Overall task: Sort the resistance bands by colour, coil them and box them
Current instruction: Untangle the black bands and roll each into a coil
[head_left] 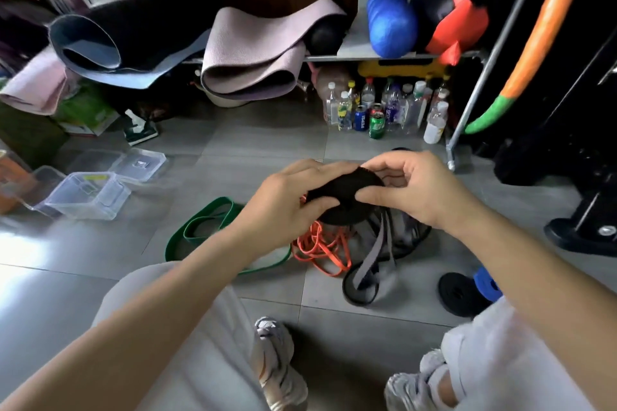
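Observation:
Both hands hold a tightly coiled black band [345,195] above the floor. My left hand [283,203] grips its left side and my right hand [414,187] pinches its right side and top edge. Beneath them on the grey tiles lie a green band [197,230], a tangle of thin orange bands [320,248] and loose grey and black bands [370,264]. A coiled black band [462,294] rests on the floor at the right, next to a blue roll [485,280]. Clear plastic boxes [86,195] and a lid [140,163] stand open at the left.
A rack at the back holds rolled yoga mats [247,53] and a blue ball [392,20]. Bottles and cans [384,107] crowd the floor under it. A black machine base [584,227] stands at the right. My knees and shoes [277,360] fill the foreground.

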A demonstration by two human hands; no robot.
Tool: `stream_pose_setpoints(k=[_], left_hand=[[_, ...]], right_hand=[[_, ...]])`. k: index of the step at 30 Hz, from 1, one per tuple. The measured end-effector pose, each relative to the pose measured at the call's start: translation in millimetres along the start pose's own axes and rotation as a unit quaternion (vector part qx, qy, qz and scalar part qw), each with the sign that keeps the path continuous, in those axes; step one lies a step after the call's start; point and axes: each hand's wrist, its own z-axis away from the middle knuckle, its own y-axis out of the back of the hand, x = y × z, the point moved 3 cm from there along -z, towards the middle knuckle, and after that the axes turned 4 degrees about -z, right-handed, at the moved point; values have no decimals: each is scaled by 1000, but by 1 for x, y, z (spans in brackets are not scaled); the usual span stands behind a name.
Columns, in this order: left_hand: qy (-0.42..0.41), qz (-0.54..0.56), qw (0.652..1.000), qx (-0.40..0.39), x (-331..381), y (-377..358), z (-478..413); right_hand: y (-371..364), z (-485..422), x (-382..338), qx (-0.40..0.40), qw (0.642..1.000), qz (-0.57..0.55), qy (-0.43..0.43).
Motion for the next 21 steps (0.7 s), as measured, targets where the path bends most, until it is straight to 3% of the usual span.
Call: stream_pose_setpoints(k=[3, 10, 17, 19, 21], left_hand=[[93, 94, 989, 65, -13, -14, -5], [174, 242, 939, 173, -28, -14, -23], [228, 386, 878, 167, -26, -26, -19], [248, 368, 887, 122, -26, -29, -16], [236, 259, 934, 72, -27, -27, -15]], right_hand=[[5, -9, 11, 26, 999, -14, -11], [14, -26, 27, 68, 996, -49, -25], [2, -24, 33, 102, 987, -122, -19], [-1, -21, 34, 95, 988, -116, -34], [0, -17, 36, 88, 994, -54, -41]])
